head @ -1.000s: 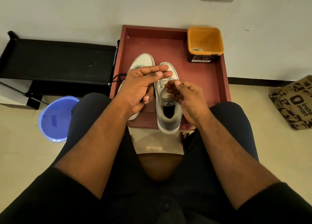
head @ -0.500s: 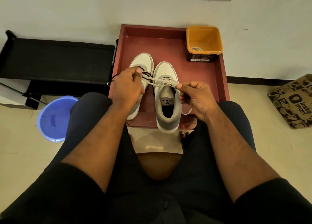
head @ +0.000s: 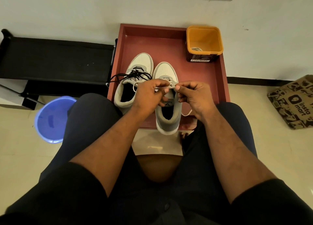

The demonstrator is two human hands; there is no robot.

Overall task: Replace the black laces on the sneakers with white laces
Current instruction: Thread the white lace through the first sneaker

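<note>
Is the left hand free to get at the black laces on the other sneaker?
Probably not yet: the left hand pinches the white lace. The black laces lie uncovered just beyond it, so the way looks open once it lets go.

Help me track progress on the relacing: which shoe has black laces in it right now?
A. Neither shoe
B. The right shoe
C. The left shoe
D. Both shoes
C. Black laces cross the left shoe, while over the right shoe both hands, left and right, pinch a white lace.
</note>
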